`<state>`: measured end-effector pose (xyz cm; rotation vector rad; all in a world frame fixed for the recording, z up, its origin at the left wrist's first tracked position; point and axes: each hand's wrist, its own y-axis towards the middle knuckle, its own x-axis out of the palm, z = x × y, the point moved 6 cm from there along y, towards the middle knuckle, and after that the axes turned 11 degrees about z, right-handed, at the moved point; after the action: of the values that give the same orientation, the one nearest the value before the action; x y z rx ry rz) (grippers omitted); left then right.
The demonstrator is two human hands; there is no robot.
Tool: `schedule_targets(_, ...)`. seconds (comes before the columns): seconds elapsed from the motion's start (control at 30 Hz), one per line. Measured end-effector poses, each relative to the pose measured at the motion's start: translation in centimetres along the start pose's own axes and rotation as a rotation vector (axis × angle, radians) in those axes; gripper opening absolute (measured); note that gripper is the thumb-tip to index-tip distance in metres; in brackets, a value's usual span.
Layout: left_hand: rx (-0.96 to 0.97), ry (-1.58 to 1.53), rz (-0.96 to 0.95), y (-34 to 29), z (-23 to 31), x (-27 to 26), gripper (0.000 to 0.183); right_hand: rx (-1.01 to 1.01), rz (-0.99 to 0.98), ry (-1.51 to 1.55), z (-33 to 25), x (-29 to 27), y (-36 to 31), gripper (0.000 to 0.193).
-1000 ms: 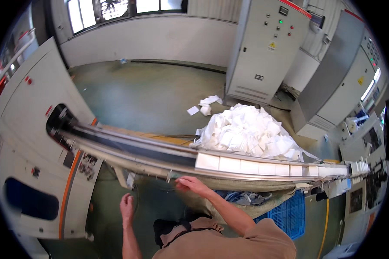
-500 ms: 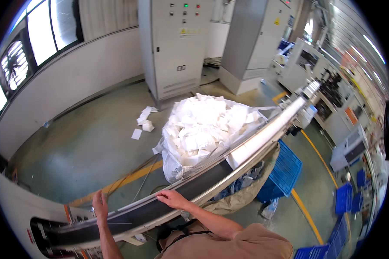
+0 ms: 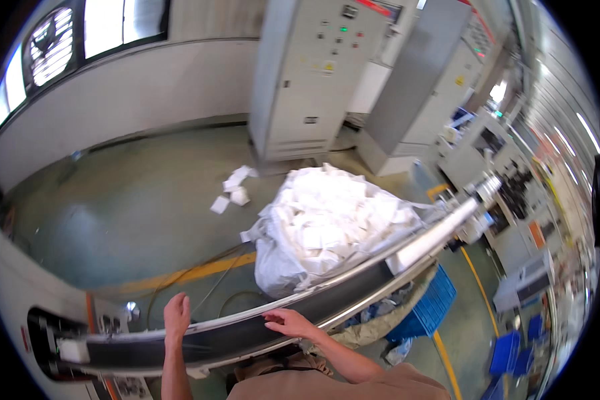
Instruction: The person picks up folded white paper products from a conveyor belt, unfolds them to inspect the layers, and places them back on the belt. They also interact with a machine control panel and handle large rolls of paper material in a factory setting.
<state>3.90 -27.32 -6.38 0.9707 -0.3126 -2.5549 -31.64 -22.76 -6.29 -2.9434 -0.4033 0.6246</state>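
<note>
- Conveyor belt [image 3: 300,313]: long dark belt with metal side rails, running from the lower left up to the right. Since 1 s ago our view has swung right along it, so the belt now rises diagonally instead of lying level; we read this as a head turn, not a move of the belt.
- Bulk sack of white pieces [image 3: 327,233]: stands on the floor just beyond the belt's far rail, heaped full. It sat upper right 1 s ago and is now at centre.
- Grey control cabinet [image 3: 307,73]: behind the sack, against the wall.
- Blue crate [image 3: 430,307]: under the belt's right stretch, near side.
- 1 white block [image 3: 417,247] rides the belt toward its upper right end; another white piece [image 3: 70,350] sits at the lower left end.
- Loose white pieces [image 3: 233,190] on the floor, well apart from the sack.
- Left hand [image 3: 177,313]: on the far rail, fingers up, grasping nothing; as 0.5 s ago.
- Right hand [image 3: 287,323]: flat and open on the near rail, empty. Both hands stay put, so we judge no piece is in hand yet.
</note>
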Motion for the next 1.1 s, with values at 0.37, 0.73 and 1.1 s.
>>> schedule_targets(0.37,-0.133,0.046,0.028,0.2,0.2,-0.5,0.026,-0.452,-0.133,-0.308,-2.5,1.3,-0.4,0.048)
schedule_targets(0.73,-0.165,0.05,0.057,-0.4,-0.6,-0.9,0.029,-0.361,-0.15,-0.215,-3.8,0.6,-1.3,0.026)
schedule_targets(1.1,-0.198,0.048,-0.043,-0.1,-0.1,-0.5,0.034,-0.66,0.179,-0.238,-4.8,0.0,-2.5,0.005)
